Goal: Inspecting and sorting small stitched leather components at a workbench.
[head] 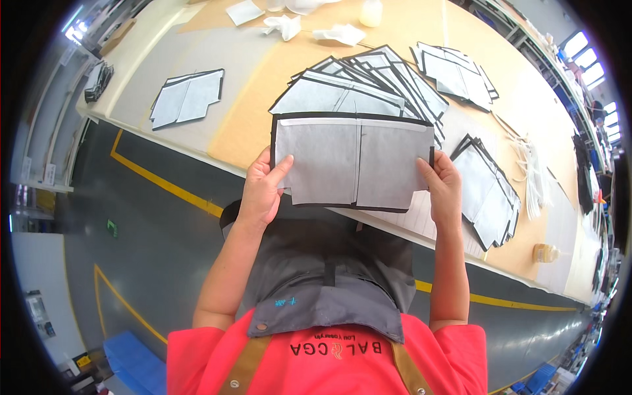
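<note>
A grey-white fabric panel (pixel 321 163) with black edging and a dark line down its middle is held up flat between both hands, over the table's front edge. My left hand (pixel 266 185) pinches its left side, thumb on top. On the right side my right hand (pixel 442 182) grips it the same way. Just beyond the panel, a fanned pile of similar black-edged panels (pixel 340 91) lies on the table. Other stacks of such panels rest at the left (pixel 185 98), the back right (pixel 459 74) and the right (pixel 489 187).
The table (pixel 237 118) has a tan and grey covering. White crumpled pieces (pixel 284 27) and a pale container (pixel 371 12) are at its back. White strips (pixel 533 173) hang together at the right, near a small jar (pixel 545 253). Shelving (pixel 49 113) stands at the left.
</note>
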Motion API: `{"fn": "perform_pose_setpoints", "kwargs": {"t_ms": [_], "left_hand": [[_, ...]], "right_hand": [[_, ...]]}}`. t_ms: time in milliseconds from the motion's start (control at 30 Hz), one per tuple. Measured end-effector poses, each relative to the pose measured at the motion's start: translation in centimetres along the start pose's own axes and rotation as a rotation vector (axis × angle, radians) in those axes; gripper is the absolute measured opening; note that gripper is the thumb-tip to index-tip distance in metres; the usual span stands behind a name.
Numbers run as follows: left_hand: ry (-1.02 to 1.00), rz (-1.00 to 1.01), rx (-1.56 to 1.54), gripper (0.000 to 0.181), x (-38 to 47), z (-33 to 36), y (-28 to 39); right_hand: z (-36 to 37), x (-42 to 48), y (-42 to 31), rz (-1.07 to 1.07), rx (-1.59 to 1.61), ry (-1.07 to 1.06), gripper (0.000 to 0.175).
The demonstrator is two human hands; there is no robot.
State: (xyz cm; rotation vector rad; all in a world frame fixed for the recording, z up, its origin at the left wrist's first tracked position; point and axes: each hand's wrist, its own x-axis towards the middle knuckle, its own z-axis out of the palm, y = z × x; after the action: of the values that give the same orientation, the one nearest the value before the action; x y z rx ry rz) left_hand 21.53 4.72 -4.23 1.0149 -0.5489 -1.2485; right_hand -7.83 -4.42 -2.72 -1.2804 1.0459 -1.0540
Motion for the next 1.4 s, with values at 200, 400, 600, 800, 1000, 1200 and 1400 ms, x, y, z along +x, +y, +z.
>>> {"fn": "perform_pose_setpoints", "kwargs": {"t_ms": [200, 400, 600, 800, 1000, 1200, 1400], "left_hand": [[0.033, 0.007, 0.005, 0.028, 0.6, -2.1, 2.1], [0.103, 0.052, 0.149, 0.025, 1.9, -7.7, 5.1], [0.335, 0.090, 0.523, 0.020, 5.0, -16.0, 12.7], [0.499, 0.304, 0.851, 0.036, 13.1, -25.0, 21.3], [0.572, 0.493, 0.945, 0.059, 12.9, -25.2, 21.3], [0.352, 0.274, 0.806, 0.033, 4.1, -18.0, 12.0], [0.238, 0.220, 0.609, 0.023, -0.7, -12.9, 5.5]], "right_hand": [[2.8, 1.3, -1.3, 0.035, -0.026, -0.069, 0.016], [7.1, 3.0, -2.3, 0.205, -0.128, -0.258, 0.021], [18.0, 7.2, -2.1, 0.275, -0.010, -0.437, 0.027], [31.2, 15.4, 0.0, 0.220, 0.046, -0.519, 0.037], [30.6, 13.9, 1.7, -0.120, -0.238, -0.509, 0.046], [14.2, 9.4, -2.5, -0.233, -0.605, -0.232, 0.022], [8.3, 4.3, -2.2, -0.502, -0.993, -0.322, 0.017]]}}
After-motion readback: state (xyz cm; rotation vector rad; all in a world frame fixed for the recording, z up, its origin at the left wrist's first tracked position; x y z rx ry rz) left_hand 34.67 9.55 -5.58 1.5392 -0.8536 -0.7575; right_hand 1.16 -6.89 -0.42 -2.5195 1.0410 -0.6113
